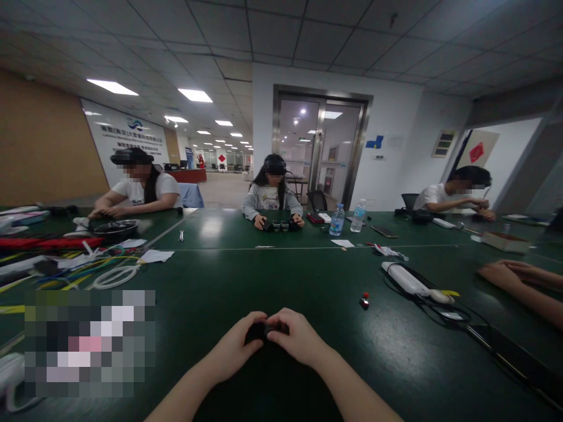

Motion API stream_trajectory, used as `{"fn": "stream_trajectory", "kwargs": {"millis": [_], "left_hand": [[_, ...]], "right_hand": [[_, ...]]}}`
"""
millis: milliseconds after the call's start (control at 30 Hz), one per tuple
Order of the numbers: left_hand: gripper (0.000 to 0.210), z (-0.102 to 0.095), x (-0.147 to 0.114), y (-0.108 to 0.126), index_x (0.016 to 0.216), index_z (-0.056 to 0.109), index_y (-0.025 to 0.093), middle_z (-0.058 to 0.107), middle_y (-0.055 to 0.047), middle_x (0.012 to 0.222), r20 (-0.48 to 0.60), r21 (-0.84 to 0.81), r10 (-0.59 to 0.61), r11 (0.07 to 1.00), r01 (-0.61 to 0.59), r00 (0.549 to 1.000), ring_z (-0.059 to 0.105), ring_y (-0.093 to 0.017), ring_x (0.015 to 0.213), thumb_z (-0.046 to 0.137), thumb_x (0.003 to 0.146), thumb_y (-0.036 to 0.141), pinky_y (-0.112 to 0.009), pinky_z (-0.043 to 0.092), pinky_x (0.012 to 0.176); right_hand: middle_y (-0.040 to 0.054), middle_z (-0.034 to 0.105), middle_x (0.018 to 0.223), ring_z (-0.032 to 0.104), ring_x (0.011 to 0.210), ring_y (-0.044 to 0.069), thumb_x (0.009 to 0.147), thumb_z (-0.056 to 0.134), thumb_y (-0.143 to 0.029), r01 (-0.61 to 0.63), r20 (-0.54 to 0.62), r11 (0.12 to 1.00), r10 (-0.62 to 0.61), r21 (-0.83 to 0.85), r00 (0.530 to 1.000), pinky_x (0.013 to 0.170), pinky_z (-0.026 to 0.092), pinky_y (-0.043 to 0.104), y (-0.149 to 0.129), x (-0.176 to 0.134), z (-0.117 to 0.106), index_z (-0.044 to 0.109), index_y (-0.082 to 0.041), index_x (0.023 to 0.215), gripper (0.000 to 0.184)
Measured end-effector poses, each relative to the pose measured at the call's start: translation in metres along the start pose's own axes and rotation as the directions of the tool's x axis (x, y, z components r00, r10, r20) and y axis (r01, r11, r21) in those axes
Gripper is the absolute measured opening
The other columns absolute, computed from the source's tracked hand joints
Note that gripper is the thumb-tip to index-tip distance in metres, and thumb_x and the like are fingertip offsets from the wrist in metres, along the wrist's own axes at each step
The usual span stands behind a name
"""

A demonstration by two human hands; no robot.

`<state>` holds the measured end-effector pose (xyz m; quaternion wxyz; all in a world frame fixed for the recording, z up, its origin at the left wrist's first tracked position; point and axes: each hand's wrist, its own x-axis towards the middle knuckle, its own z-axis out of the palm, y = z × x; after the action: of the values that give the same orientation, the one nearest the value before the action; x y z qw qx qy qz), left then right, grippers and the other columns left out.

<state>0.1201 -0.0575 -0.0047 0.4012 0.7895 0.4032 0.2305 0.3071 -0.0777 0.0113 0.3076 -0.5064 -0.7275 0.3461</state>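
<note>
In the head view my left hand (238,343) and my right hand (295,339) meet low in the middle, just above the dark green table (308,275). Between their fingertips is a small dark object (265,330), too small and shaded to name. Both hands are closed on it, thumbs and fingers curled together. To the right, apart from my hands, a small red and dark item (365,301) lies on the table.
At right lie a white power strip (407,279) and a black phone-like slab (514,357), near another person's hands (505,275). Cables (116,276) and tools crowd the left. Two water bottles (336,220) stand beyond. Several people sit around the table.
</note>
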Motion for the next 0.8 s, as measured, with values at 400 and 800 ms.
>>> {"fn": "stream_trajectory", "kwargs": {"millis": [400,800], "left_hand": [[0.026,-0.0004,-0.0008,0.0038,0.100,0.051,0.024,0.054,0.000,0.104,0.010,0.053,0.021,0.998,-0.022,1.000,0.049,-0.015,0.097,0.048,0.075,0.020,-0.028,0.038,0.086],[0.026,-0.0024,-0.0006,0.0010,0.099,0.058,0.027,0.050,-0.001,0.116,0.046,0.075,0.056,0.995,-0.059,0.997,0.043,-0.017,0.110,0.047,0.076,0.020,-0.032,0.032,0.096]], "right_hand": [[0.0000,0.054,0.094,0.050,0.086,0.017,0.072,0.056,-0.028,0.019,0.076,0.996,-0.013,-0.084,0.997,0.074,0.038,0.029,0.0032,-0.0009,-0.0004,0.063,-0.028,0.091,0.020],[-0.0008,0.050,0.095,0.048,0.082,0.015,0.069,0.061,-0.034,-0.130,0.102,0.991,0.130,-0.006,0.986,0.068,0.039,0.026,-0.0020,0.0026,-0.0023,0.065,-0.029,0.089,0.021]]}}
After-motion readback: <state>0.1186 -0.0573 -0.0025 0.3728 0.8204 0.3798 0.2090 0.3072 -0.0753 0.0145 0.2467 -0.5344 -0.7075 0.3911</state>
